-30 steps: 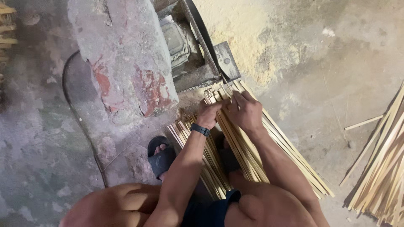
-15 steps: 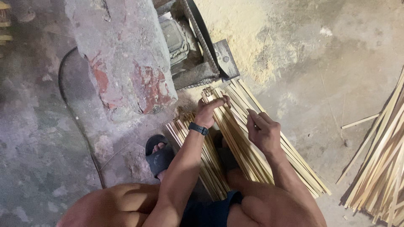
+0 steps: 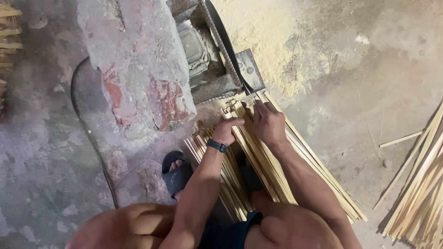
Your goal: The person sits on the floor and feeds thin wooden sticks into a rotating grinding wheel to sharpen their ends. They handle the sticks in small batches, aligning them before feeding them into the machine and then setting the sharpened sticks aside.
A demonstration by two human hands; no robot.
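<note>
We see our left hand [image 3: 227,130] and right hand [image 3: 266,122] side by side on the upper end of a bundle of thin, pale wooden strips [image 3: 277,177], just below a small metal machine [image 3: 217,60] set against a stone block [image 3: 138,60]. The left hand's fingers are curled, with the forefinger stretched flat across the strip tops; we cannot tell whether it grips any. The right hand lies palm down on the strips, its fingers extended toward the machine's metal plate [image 3: 249,69], pressing rather than clasping. The bundle runs from the machine down between our knees, slanting to the right. A dark wristband [image 3: 216,145] circles the left wrist. A sandalled foot [image 3: 175,173] rests left of the bundle. Sawdust [image 3: 272,41] lies beyond the machine, and another heap of strips [image 3: 422,193] lies at the far right.
</note>
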